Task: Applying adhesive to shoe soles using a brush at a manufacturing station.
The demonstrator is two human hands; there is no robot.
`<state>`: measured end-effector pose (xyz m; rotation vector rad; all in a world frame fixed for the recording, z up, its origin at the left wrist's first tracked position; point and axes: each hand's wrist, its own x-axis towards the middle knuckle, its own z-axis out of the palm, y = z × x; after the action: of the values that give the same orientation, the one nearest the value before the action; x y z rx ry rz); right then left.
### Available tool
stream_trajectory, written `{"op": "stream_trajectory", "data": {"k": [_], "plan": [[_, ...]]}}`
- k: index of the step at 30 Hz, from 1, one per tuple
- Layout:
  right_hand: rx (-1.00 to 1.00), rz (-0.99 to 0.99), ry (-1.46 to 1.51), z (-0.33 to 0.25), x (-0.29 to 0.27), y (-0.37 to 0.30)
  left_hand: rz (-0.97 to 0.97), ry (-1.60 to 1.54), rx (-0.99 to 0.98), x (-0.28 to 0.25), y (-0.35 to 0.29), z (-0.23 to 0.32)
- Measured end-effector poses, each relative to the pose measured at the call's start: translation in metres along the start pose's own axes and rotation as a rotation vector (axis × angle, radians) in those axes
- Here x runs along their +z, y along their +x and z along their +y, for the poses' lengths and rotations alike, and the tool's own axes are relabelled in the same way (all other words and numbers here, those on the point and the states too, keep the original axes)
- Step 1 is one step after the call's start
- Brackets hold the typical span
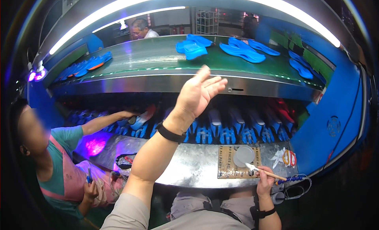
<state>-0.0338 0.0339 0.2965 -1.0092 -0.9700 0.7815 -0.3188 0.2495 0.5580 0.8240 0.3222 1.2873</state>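
My left hand (pixel 199 93) is raised in front of the upper conveyor, its fingers stretched out and nothing in it. Beyond the fingertips, on the green belt (pixel 138 58), lie blue shoe soles (pixel 193 46), with more blue soles (pixel 242 50) to their right. Low on the right, my right hand (pixel 264 184) is closed around the wooden handle of a brush (pixel 272 174). The brush's white tip is at the lower edge of a round pale dish (pixel 244 155). That dish rests on a piece of brown printed cardboard (pixel 225 166) on the metal worktop.
A metal worktop (pixel 189 164) runs before me; below the belt stands a row of blue holders (pixel 227 135). White scraps and coloured bands (pixel 289 158) lie at right. On my left, a co-worker in a pink apron (pixel 65 166) reaches toward a shoe (pixel 144 117). Another person (pixel 144 30) is behind the belt.
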Motion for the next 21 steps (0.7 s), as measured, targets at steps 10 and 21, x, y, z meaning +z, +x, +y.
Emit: {"op": "stream_trajectory", "data": {"k": [10, 21], "plan": [[-0.141, 0.239, -0.682, 0.075, -0.052, 0.010, 0.605, 1.669, 1.099, -0.192, 0.038, 0.173], [-0.043, 0.225, -0.904, 0.075, -0.034, 0.014, 0.919, 2.595, -0.432, -0.421, 0.041, 0.413]]}}
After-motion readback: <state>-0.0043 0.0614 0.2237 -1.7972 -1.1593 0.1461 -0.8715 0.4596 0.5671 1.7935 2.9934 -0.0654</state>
